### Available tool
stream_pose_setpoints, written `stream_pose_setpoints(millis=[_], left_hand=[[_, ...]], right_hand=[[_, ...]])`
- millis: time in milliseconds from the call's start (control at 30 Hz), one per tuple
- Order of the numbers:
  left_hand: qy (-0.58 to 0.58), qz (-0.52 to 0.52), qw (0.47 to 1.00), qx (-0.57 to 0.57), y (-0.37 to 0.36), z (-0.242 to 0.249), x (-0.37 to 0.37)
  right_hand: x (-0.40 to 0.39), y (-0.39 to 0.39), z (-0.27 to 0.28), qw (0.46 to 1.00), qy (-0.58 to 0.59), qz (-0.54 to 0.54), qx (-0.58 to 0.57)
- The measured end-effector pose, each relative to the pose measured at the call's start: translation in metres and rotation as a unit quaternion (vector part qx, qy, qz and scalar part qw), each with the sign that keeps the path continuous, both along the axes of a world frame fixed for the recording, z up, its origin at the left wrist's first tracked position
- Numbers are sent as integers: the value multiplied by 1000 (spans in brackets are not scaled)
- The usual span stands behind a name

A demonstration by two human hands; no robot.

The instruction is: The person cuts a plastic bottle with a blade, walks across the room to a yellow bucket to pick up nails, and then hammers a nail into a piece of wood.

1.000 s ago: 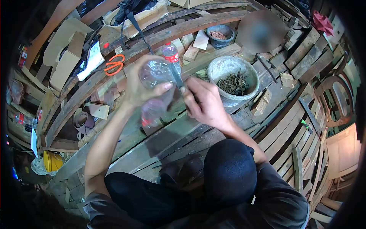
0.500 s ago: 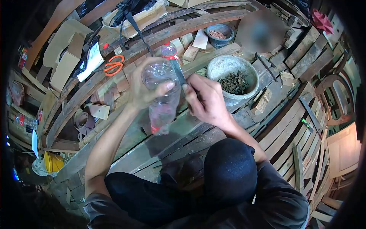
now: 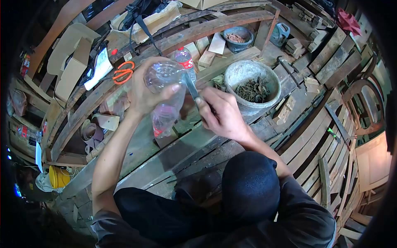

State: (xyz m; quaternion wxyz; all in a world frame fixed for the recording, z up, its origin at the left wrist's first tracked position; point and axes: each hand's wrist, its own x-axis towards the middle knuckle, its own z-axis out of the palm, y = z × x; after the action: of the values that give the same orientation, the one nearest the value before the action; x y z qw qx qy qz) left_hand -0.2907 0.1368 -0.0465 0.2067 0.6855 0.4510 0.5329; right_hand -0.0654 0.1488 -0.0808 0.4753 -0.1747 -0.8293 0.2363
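My left hand [image 3: 142, 89] is wrapped around a clear plastic bottle [image 3: 168, 108], its ridged base up and a bit of red at the lower end. In my right hand [image 3: 221, 110] is a knife [image 3: 192, 87], gripped in closed fingers. Its flat metal blade slants up to the bottle's right side, overlapping the edge near the base. Just behind stands another clear bottle [image 3: 188, 64] with a red label and red cap. A whitish bucket [image 3: 253, 108] holding dry, dark twisted plant scraps is beyond my right hand.
Orange-handled scissors [image 3: 123, 72] lie left of the bottle. A smaller dark bucket [image 3: 239, 46] with reddish pieces stands further back, near a hammer [image 3: 288, 69]. Curved wooden beams [image 3: 206, 28] cross the back. An open cardboard box [image 3: 70, 62] is at the left.
My left hand and the bottle have moved left and tilted slightly. My right hand has followed a little lower with the knife, its blade still at the bottle's side.
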Motion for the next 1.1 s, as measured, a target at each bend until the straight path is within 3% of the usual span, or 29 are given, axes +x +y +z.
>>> stream_pose_setpoints(millis=[133,233,533,667,767,800,900,1100], left_hand=[[43,-18,999,24,-3,-8,7],[-38,2,999,-18,-2,-2,-2],[-35,-17,999,-1,-2,-11,8],[71,-26,997,31,-4,-14,5],[-35,-7,999,-14,-1,2,-5],[26,1,1000,13,3,5,-12],[-55,-27,998,15,3,-4,-4],[-31,-22,999,4,-3,6,-9]], right_hand=[[0,1,8,1000,1,-12,19],[-3,-2,-4,1000,1,-2,-8],[-1,-2,5,1000,-12,-8,-22],[1,2,5,1000,-10,-11,6],[0,0,1,1000,-17,4,4],[-1,1,-1,1000,-12,7,5],[-1,0,1,1000,-11,11,7],[-3,0,-2,1000,12,11,15]])
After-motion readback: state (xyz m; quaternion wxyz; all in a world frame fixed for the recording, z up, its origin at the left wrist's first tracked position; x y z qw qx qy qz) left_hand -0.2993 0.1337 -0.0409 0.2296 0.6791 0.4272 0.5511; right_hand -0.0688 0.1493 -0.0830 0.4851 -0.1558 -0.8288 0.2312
